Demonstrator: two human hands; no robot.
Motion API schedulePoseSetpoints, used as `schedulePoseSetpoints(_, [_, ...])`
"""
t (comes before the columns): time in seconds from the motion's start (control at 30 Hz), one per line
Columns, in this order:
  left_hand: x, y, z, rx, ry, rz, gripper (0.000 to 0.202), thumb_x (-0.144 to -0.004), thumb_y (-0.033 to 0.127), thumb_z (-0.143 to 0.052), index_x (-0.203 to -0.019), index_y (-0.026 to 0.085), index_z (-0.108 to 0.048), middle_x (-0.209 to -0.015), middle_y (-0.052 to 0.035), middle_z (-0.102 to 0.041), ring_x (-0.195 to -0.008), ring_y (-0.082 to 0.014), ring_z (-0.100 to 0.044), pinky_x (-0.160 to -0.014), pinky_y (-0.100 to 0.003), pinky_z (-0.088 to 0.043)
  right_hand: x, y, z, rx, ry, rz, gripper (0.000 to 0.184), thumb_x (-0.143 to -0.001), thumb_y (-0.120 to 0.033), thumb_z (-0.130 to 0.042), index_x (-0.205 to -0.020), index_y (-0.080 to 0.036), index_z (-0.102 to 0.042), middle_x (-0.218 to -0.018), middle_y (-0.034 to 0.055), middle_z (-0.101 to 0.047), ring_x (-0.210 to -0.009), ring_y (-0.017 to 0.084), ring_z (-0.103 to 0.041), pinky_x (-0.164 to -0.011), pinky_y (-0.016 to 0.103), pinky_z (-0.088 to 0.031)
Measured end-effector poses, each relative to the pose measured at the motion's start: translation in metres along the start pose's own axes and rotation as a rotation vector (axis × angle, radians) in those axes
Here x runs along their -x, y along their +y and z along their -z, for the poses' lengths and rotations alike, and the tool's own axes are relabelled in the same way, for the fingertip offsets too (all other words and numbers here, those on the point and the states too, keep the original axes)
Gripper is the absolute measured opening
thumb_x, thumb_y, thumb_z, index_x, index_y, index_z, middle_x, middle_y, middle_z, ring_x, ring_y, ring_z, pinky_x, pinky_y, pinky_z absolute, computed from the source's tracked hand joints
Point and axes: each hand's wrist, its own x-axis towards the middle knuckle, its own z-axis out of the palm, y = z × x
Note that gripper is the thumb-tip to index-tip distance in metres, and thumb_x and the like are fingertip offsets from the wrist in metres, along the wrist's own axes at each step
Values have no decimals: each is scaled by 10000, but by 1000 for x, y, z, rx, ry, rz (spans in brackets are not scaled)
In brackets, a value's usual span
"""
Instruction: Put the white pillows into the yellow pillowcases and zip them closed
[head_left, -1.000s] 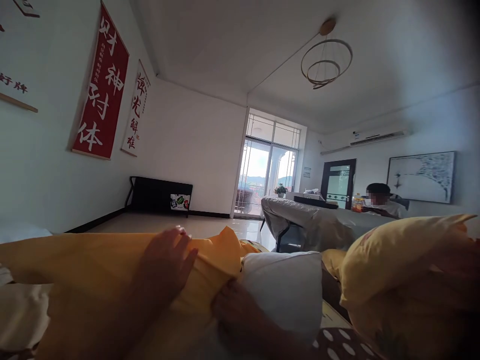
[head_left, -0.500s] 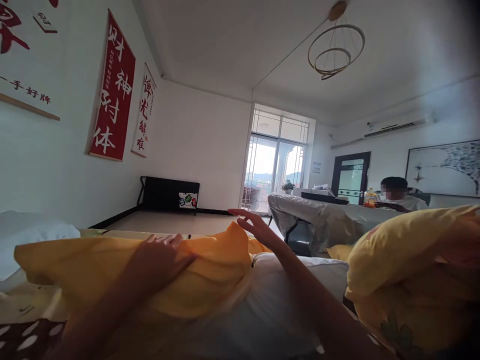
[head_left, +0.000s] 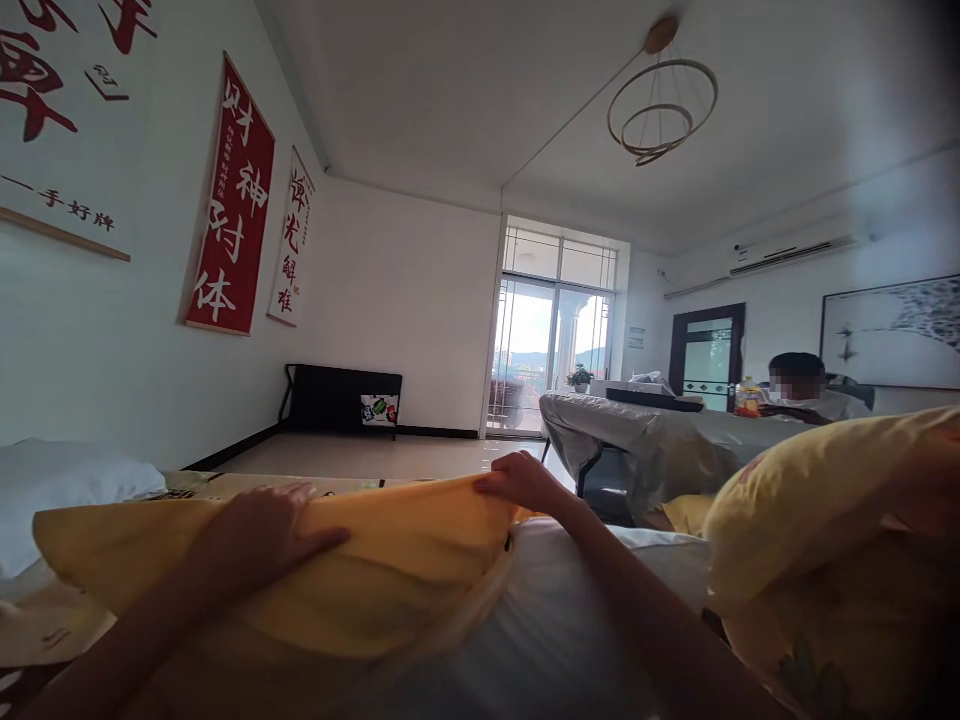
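A yellow pillowcase (head_left: 390, 570) lies across the foreground, partly over a white pillow (head_left: 555, 630). My left hand (head_left: 259, 530) presses on the case's top edge, with fingers curled over the cloth and thumb out to the right. My right hand (head_left: 521, 480) pinches the far open corner of the yellow pillowcase, fingers closed on the fabric, with the forearm lying over the white pillow.
A second yellow pillow (head_left: 840, 530) bulks at the right. A white pillow (head_left: 60, 490) lies at the far left. Beyond stand a covered table (head_left: 645, 440) with a seated person (head_left: 802, 390), a black folded stand (head_left: 341, 395), and balcony doors (head_left: 551, 350).
My right hand rose from low on the white pillow, reached out open over it, then came down and closed on the pillowcase's far corner. My left hand shifted slightly left along the case.
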Motion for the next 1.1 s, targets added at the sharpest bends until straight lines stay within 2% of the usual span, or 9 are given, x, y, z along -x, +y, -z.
schedulePoseSetpoints(0.13, [-14,-6,-6,12,-33,53,739,-685,774,-407,-1056,154,-562,-881,-134,-679,-872,-332,-619,-713,-398,-430,15,13,20,364,257,12,406,-846,-528,-494,-671,-180,-611,-637,50,-613,-657,160,-536,-633,262,-293])
schedulePoseSetpoints(0.2, [-20,-8,-8,23,-63,81,742,-684,750,-432,-1104,149,-541,-917,-146,-677,-906,-340,-613,-700,-380,-424,25,18,19,326,144,-36,368,-835,-509,-511,-700,-188,-630,-678,51,-636,-664,166,-548,-635,264,-314])
schedulePoseSetpoints(0.33, [-26,-10,-9,45,-92,95,761,-715,736,-383,-1136,121,-535,-943,-169,-674,-946,-352,-603,-705,-369,-418,44,34,8,36,-275,-53,307,-780,-480,-552,-727,-196,-657,-745,36,-646,-683,168,-550,-604,253,-370])
schedulePoseSetpoints(0.47, [-26,-14,-9,33,-114,70,741,-722,734,-375,-1124,138,-553,-919,-149,-681,-932,-348,-610,-736,-377,-416,49,46,5,-184,-126,67,264,-812,-395,-501,-835,-181,-654,-866,50,-646,-772,169,-555,-707,269,-420])
schedulePoseSetpoints(0.6, [-29,-32,-18,91,-99,52,745,-730,739,-373,-1153,151,-550,-1033,-129,-668,-995,-317,-588,-806,-370,-408,48,44,-2,-389,-6,49,455,-898,-486,-343,-857,-157,-654,-789,38,-646,-732,170,-558,-673,271,-422])
schedulePoseSetpoints(0.7, [-34,-44,-28,113,-63,85,798,-715,740,-400,-1211,127,-519,-1155,-143,-627,-1059,-302,-561,-864,-356,-395,48,38,-9,-233,16,-7,458,-925,-469,-310,-852,-167,-646,-763,39,-653,-688,164,-558,-645,261,-390])
schedulePoseSetpoints(0.9, [-26,-39,-23,88,-11,71,646,-750,695,-415,-1077,155,-550,-976,-93,-669,-925,-278,-594,-773,-314,-404,55,36,9,236,-94,-83,392,-910,-471,-377,-794,-210,-646,-800,67,-664,-755,186,-594,-693,272,-386])
schedulePoseSetpoints(1.0, [-20,-42,-19,71,-12,40,564,-762,670,-433,-1003,170,-535,-957,-78,-662,-905,-256,-591,-784,-302,-391,70,48,30,131,-244,-41,430,-855,-547,-431,-866,-193,-676,-973,91,-659,-929,227,-591,-818,310,-416])
schedulePoseSetpoints(1.1, [-24,-46,-22,65,-19,55,517,-761,627,-459,-1031,188,-487,-997,-66,-655,-894,-246,-598,-785,-301,-393,91,59,44,-150,-410,-3,609,-790,-594,-492,-1245,-193,-551,-1268,90,-552,-1175,248,-492,-974,321,-372])
